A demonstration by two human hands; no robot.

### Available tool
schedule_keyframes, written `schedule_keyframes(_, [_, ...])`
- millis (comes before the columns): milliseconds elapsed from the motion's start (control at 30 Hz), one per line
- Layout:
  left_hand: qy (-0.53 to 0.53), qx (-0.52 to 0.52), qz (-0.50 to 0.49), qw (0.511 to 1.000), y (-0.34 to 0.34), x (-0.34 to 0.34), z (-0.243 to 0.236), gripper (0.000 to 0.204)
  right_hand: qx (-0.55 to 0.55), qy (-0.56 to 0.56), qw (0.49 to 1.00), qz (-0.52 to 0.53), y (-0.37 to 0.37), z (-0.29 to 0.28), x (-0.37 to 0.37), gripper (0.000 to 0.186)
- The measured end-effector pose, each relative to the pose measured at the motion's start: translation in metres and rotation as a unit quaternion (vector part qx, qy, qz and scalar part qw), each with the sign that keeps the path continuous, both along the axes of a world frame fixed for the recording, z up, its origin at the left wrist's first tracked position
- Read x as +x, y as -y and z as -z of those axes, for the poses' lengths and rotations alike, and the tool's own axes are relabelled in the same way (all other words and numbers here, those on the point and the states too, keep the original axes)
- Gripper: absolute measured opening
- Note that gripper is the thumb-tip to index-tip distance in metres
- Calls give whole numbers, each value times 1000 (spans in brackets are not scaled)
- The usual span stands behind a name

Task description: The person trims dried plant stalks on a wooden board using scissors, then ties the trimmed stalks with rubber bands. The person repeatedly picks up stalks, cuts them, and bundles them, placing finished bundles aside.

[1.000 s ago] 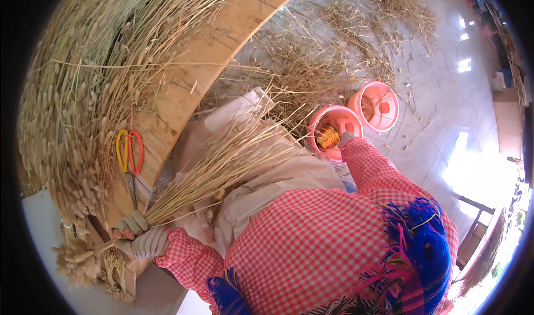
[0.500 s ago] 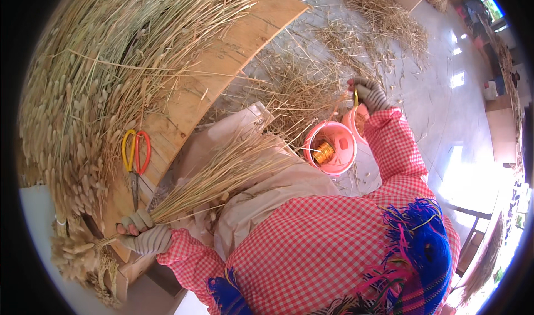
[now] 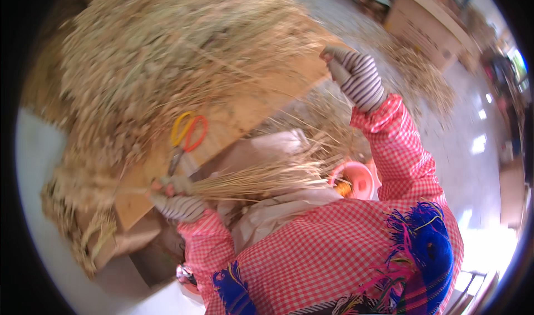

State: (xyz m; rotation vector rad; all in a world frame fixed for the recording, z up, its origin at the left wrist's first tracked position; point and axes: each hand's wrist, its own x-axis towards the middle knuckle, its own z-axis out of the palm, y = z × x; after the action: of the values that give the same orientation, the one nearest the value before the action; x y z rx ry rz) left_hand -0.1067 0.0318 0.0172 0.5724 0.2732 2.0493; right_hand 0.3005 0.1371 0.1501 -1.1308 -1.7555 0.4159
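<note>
My left hand (image 3: pixel 178 199), in a striped fingerless glove, is closed round a bundle of dried grass stems (image 3: pixel 267 179). The stems reach rightward over my lap, and the fluffy heads point left. My right hand (image 3: pixel 357 80), gloved alike, is raised by the far right end of a wooden board (image 3: pixel 233 115). Its fingers are curled together; blur hides what may be between them. A large heap of dried grass (image 3: pixel 167 53) covers most of the board. Scissors (image 3: pixel 186 137) with one yellow and one red handle lie on the board just beyond my left hand.
A pink bucket (image 3: pixel 364 182) with a coil of gold wire (image 3: pixel 344 189) stands right of my lap. Loose straw (image 3: pixel 334 112) litters the floor beyond. A cardboard box (image 3: pixel 420 26) stands at the far right. Pale cloth (image 3: pixel 267 217) covers my lap.
My right hand has moved from above the pink bucket forward and left to the board's far end. The view has turned, blurring the heap. My left hand still grips the bundle.
</note>
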Motion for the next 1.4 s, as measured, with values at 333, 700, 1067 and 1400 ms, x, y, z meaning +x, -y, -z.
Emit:
schedule_keyframes(333, [32,-321,-65,944,-10,70,-72,40,113,460,877,-80,13,-67,-241,22])
schedule_keyframes(700, [-37,-281,16,959,65,109,-90,48,-118,387,905,-132,82,-63,-226,20])
schedule_keyframes(1067, [29,-214,114,970,40,130,-72,49,-88,425,892,-126,107,-71,-212,23])
schedule_keyframes(1400, [9,-202,133,970,43,134,-81,45,-61,284,943,-160,104,-57,-191,17])
